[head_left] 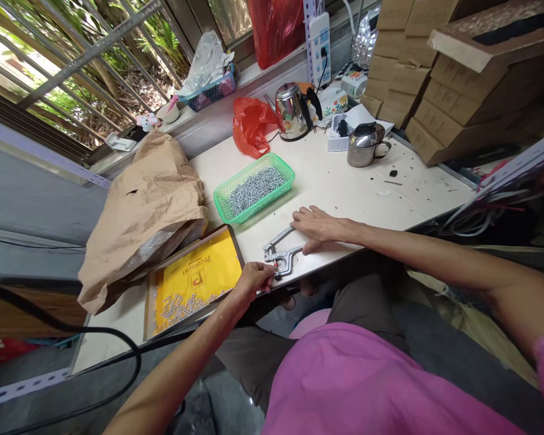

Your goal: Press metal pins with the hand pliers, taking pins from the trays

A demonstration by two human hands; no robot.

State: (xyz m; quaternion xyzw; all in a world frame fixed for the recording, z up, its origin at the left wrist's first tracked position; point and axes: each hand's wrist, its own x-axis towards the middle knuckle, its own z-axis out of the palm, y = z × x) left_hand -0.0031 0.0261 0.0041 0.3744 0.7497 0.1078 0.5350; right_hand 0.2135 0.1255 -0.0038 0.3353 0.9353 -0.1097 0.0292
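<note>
Here are the pliers [289, 260], lying at the table's [330, 184] near edge, handles spread wide! Left hand [255, 278] at the working end, fingertips drawn in by a red bit [276, 264]; whether they pinch a loose piece, I can't tell. Right hand [320, 228] spans the handle ends, fingers loosely spread, no clench. My call for a good squeeze: seat any piece square, clear those left fingertips, press evenly against the table. Just beyond, the green basket [265, 206] full of metal bits [256, 188]; to the left, the tray [237, 246] with small pieces [185, 307]; kettle [291, 112] at the back.
</note>
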